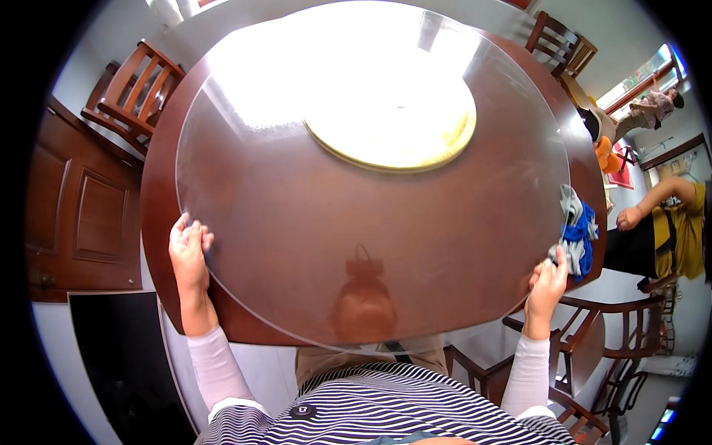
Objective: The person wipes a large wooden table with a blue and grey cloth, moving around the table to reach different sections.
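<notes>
A large round sheet of clear glass point(259, 215), a tabletop disc, spans most of a dark reddish-brown wooden table point(165, 170). Its near rim reaches past the table's front edge, close to my striped shirt. My left hand point(190, 241) grips the glass rim on the left side, fingers curled over it. On the opposite side my right hand point(549, 280) is closed on the rim, thumb up. A pale round turntable base point(393, 159) shows beyond the middle, washed out by glare. Crumpled blue and grey cloths point(582, 237) lie on the table beside my right hand.
Wooden chairs stand at the far left point(141, 89), far right point(552, 41) and near right point(586, 341). A brown door point(100, 215) and a black panel point(122, 356) are at left. A person in yellow point(678, 230) stands at right; another person point(653, 107) is farther back.
</notes>
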`<state>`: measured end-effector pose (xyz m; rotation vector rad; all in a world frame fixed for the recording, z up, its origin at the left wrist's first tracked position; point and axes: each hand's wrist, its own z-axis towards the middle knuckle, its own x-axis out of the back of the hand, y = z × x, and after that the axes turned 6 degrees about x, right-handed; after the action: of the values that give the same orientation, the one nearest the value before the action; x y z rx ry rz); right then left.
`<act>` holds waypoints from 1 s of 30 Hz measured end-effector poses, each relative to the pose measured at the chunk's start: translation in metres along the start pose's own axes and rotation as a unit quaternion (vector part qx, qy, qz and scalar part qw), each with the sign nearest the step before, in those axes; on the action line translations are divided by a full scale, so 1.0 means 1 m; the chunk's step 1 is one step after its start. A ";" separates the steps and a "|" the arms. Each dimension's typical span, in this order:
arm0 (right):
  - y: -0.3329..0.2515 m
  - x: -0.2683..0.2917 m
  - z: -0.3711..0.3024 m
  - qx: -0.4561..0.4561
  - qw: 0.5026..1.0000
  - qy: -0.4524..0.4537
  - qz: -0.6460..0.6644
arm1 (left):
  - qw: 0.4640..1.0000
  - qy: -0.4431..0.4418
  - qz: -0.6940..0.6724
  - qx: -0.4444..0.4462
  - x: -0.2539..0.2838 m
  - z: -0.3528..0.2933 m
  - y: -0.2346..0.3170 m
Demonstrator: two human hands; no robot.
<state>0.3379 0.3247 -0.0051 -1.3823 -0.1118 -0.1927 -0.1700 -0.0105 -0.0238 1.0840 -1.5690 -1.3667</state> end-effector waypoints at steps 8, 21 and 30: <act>-0.004 0.003 -0.003 -0.044 0.994 0.023 -0.094 | 0.994 0.044 0.077 0.069 -0.012 -0.020 0.016; 0.009 0.006 -0.001 -0.084 0.995 0.039 -0.022 | 0.987 0.014 0.042 0.154 -0.020 -0.005 0.031; -0.026 -0.003 0.009 -0.147 0.974 -0.004 -0.174 | 0.977 -0.014 0.040 0.211 -0.009 0.008 0.027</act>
<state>0.3298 0.3297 0.0206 -1.6519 -0.3435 -0.5130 -0.1775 0.0027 0.0021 1.2337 -1.9576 -1.0216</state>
